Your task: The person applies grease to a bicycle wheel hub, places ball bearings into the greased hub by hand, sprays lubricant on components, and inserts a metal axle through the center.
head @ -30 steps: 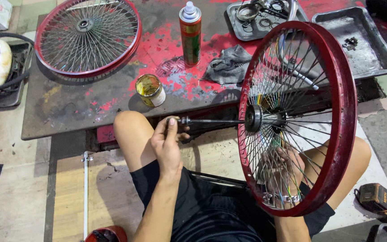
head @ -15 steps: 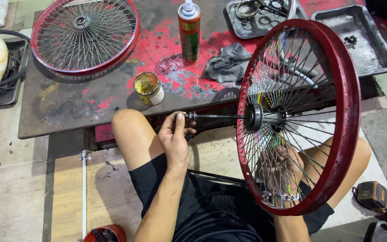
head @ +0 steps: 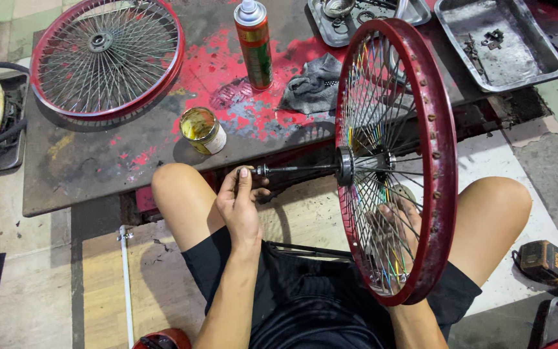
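Since a second ago the red spoked wheel (head: 398, 168) has turned more edge-on, standing upright between the knees so its axle (head: 295, 170) points sideways at the left hand (head: 240, 205), whose fingertips pinch the axle's end while the right hand (head: 400, 223) braces behind the spokes, its grip hidden. On the counter (head: 98, 171) lie a second red wheel (head: 106, 57), two metal trays (head: 498, 39) of small parts, a spray can (head: 254, 42), and an open tin (head: 202, 129) of yellowish grease.

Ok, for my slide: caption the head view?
Left hand pinches the axle of an upright red spoked wheel.
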